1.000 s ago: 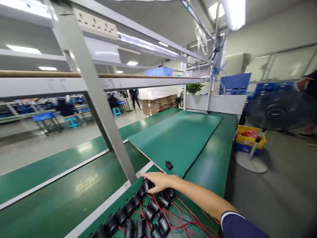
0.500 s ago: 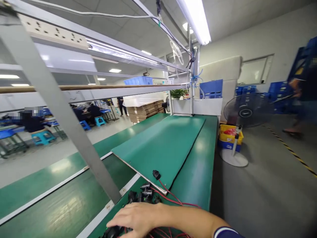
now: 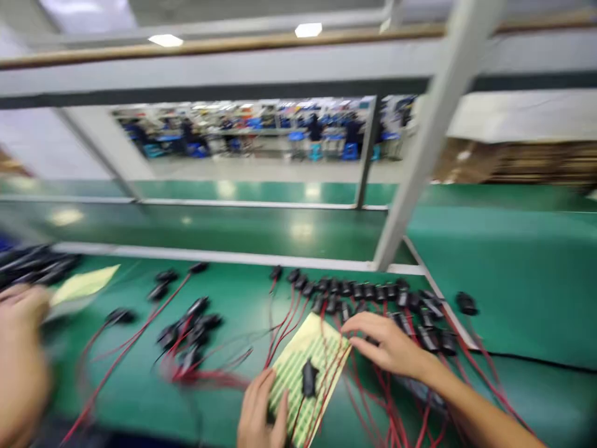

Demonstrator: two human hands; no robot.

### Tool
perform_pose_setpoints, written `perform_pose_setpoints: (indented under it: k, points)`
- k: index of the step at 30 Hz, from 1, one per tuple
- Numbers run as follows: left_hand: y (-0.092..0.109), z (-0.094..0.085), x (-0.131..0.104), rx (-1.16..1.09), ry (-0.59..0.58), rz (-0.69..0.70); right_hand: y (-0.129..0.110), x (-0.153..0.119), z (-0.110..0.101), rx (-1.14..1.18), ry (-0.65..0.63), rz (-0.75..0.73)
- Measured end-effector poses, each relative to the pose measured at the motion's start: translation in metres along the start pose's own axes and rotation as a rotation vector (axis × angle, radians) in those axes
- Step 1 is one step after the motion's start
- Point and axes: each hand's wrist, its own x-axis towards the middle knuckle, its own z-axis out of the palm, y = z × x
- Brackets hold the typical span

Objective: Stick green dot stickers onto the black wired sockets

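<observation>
A yellow sheet with rows of green labels [image 3: 296,358] lies tilted on the green tabletop. On it rests a black connector [image 3: 308,378], and thin red wires cross the sheet. My left hand [image 3: 261,407] lies at the sheet's lower left edge, thumb apart from the fingers. At the upper right corner, the curved fingertips of my right hand [image 3: 389,342] close on the sheet's edge. Black connectors [image 3: 368,291] with red wires stand in rows behind and beside my right hand.
Another person's blurred hand [image 3: 21,323] is at the left edge, by a second yellow sheet [image 3: 84,285] and black parts [image 3: 35,264]. More wired connectors [image 3: 191,330] lie left of centre. A slanted metal post [image 3: 420,143] rises behind the rows.
The view has swung left and down to the work surface. My left hand and the yellow sheet have come into view; the fan and the aisle are out of sight.
</observation>
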Motion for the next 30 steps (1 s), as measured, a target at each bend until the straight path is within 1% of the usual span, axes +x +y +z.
perform_pose_setpoints:
  k: [1,4,7,9,12,15,18,20,25,30]
  points:
    - [-0.004,-0.003,-0.004,0.086,-0.028,0.097,0.003,0.004,0.005,0.020,-0.009,0.026]
    - [-0.004,0.001,-0.004,0.242,-0.038,0.227,0.011,0.018,0.026,0.028,-0.061,0.068]
    - [0.005,0.013,0.002,0.268,-0.075,0.293,0.016,0.031,0.049,-0.016,-0.107,0.060]
    - [0.009,0.019,0.006,0.272,-0.120,0.299,0.018,0.038,0.062,-0.044,-0.132,0.039]
    - [0.009,0.026,0.010,0.312,-0.168,0.234,0.020,0.045,0.079,-0.057,-0.173,-0.007]
    - [0.005,0.031,0.015,0.422,-0.189,0.113,0.020,0.047,0.091,-0.049,-0.210,-0.044]
    - [0.005,0.033,0.023,0.529,-0.233,0.007,0.018,0.047,0.097,-0.043,-0.231,-0.062]
    - [0.008,0.032,0.028,0.529,-0.274,-0.044,0.017,0.046,0.098,-0.041,-0.235,-0.071]
    - [0.011,0.025,0.038,0.216,-0.367,-0.199,0.012,0.044,0.095,-0.037,-0.219,-0.095]
    - [0.006,0.023,0.043,0.012,-0.415,-0.266,0.010,0.042,0.094,-0.033,-0.196,-0.113]
